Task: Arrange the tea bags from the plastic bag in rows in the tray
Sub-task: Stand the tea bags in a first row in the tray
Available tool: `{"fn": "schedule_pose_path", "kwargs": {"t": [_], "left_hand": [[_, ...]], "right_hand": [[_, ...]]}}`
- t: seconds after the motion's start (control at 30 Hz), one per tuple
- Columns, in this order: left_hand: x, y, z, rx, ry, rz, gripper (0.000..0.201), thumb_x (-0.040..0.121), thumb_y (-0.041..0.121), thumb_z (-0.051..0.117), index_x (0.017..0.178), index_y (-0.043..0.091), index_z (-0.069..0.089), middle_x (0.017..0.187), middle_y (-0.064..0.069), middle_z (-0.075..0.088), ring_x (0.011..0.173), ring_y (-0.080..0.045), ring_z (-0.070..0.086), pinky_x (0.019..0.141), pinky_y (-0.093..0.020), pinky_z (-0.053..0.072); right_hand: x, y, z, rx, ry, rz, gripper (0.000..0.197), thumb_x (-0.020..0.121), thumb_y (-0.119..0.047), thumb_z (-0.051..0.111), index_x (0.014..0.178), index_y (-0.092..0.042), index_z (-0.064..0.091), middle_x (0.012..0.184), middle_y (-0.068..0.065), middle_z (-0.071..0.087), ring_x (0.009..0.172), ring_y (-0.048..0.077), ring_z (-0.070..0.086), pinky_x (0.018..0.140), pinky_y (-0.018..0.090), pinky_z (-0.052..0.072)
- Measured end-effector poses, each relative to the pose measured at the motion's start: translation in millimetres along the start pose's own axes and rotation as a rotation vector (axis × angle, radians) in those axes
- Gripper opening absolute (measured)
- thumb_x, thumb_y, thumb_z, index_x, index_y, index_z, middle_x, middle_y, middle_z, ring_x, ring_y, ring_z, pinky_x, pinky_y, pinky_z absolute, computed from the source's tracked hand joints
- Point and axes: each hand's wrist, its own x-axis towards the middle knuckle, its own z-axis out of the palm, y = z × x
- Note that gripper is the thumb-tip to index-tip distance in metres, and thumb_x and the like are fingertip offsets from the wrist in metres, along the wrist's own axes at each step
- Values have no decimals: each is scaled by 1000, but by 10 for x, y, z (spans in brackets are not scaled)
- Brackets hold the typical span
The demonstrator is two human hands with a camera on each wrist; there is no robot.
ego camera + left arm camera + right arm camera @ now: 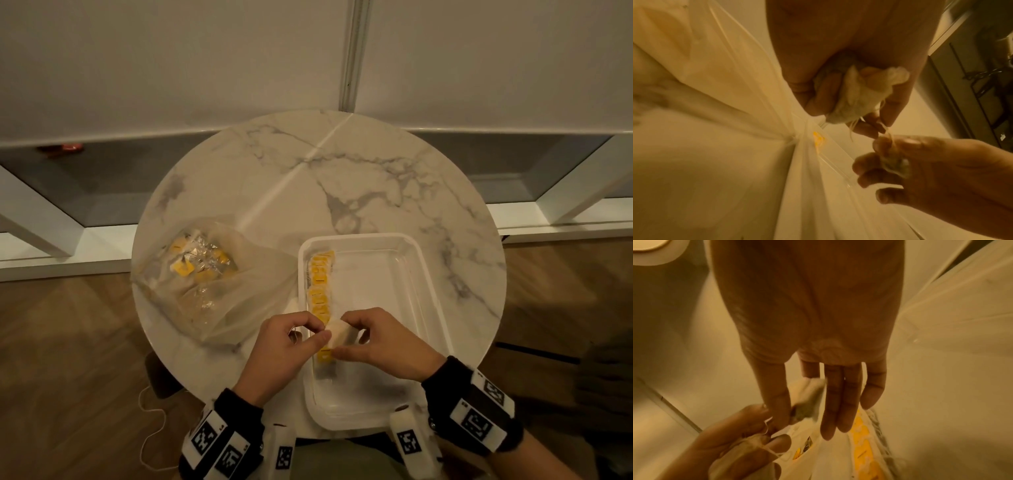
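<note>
A white plastic tray (428, 274) lies on the round marble table, with a row of tea bags (320, 284) with yellow tags along its left wall. The clear plastic bag (219, 291) with more tea bags lies to the left. Both hands meet over the near end of the row. My left hand (308, 330) grips a small bunch of tea bags (855, 97) in its curled fingers. My right hand (352, 329) pinches one tea bag (339, 335) between thumb and forefinger, and the wrist views show this tea bag (807, 400) joined by a string to the left hand's bunch.
The tray's right part is bare white plastic. Bare marble lies beyond the tray and the bag. The table stands close to a white wall with a grey recess; wooden floor lies on both sides, with a thin white cord on the floor at the left.
</note>
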Motion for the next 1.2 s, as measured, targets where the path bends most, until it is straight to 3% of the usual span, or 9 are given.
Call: {"fn": "schedule_pose_path", "kwargs": {"t": [0.1, 0.2, 0.3, 0.57, 0.7, 0.87, 1.0, 1.1, 1.2], "left_hand": [[20, 13, -22, 48, 11, 53, 11, 83, 11, 78, 75, 18, 74, 70, 15, 67, 48, -2, 43, 54, -17, 36], [41, -15, -70, 106, 36, 76, 12, 83, 14, 78, 75, 22, 73, 74, 16, 68, 49, -6, 43, 53, -19, 37], [19, -20, -105, 145, 25, 89, 13, 83, 18, 78, 75, 27, 72, 80, 16, 70, 58, -29, 52, 55, -29, 43], [-189, -6, -100, 153, 12, 216, 4, 80, 22, 77, 82, 25, 78, 74, 10, 66, 65, -10, 57, 58, -18, 40], [-281, 14, -124, 147, -115, 282, 12, 80, 17, 75, 86, 26, 80, 72, 7, 64, 61, -8, 54, 56, -19, 38], [-382, -22, 26, 134, -91, 251, 18, 80, 5, 75, 80, 22, 80, 70, 12, 66, 62, -5, 56, 59, -16, 38], [-560, -262, 142, 260, 28, 137, 20, 82, 20, 70, 83, 39, 75, 72, 13, 66, 60, -8, 57, 58, -23, 44], [-824, -372, 163, 329, -41, 74, 13, 87, 27, 72, 90, 39, 71, 74, 16, 64, 51, -8, 50, 55, -21, 41], [-821, -384, 47, 330, -67, 56, 4, 87, 34, 72, 91, 36, 72, 73, 15, 66, 54, -11, 52, 57, -26, 45]], "right_hand": [[21, 33, 5, 57, 17, 13, 7, 82, -23, 78, 79, -25, 72, 70, -12, 67, 67, 2, 58, 67, 23, 45], [21, 37, -21, 85, 25, -5, 12, 85, -24, 75, 87, -12, 77, 79, 4, 73, 76, 23, 67, 77, 37, 53], [-5, 36, -19, 142, 20, -18, 16, 90, -22, 71, 88, -7, 77, 81, 10, 75, 78, 27, 69, 81, 37, 55], [-139, 134, 136, 159, 9, -50, 12, 86, -20, 74, 96, -12, 76, 90, 6, 74, 85, 28, 67, 85, 44, 52], [-261, 101, 104, 358, -65, -52, 23, 92, -19, 67, 114, -11, 71, 110, 7, 72, 107, 20, 66, 95, 30, 50], [-342, 149, 134, 287, -196, 9, 16, 91, -5, 65, 104, -6, 74, 88, 12, 75, 77, 18, 66, 71, 24, 50], [-334, 433, 288, -18, -131, 102, 22, 85, -2, 66, 101, -13, 76, 88, 1, 76, 83, 11, 71, 79, 22, 53], [-428, 578, 308, -54, 7, 95, 19, 87, -6, 66, 97, -18, 76, 90, -5, 75, 86, 4, 69, 82, 15, 48], [-510, 673, 316, 74, 35, 116, 17, 89, -1, 62, 94, -11, 75, 85, 3, 76, 82, 19, 71, 80, 30, 55]]}}
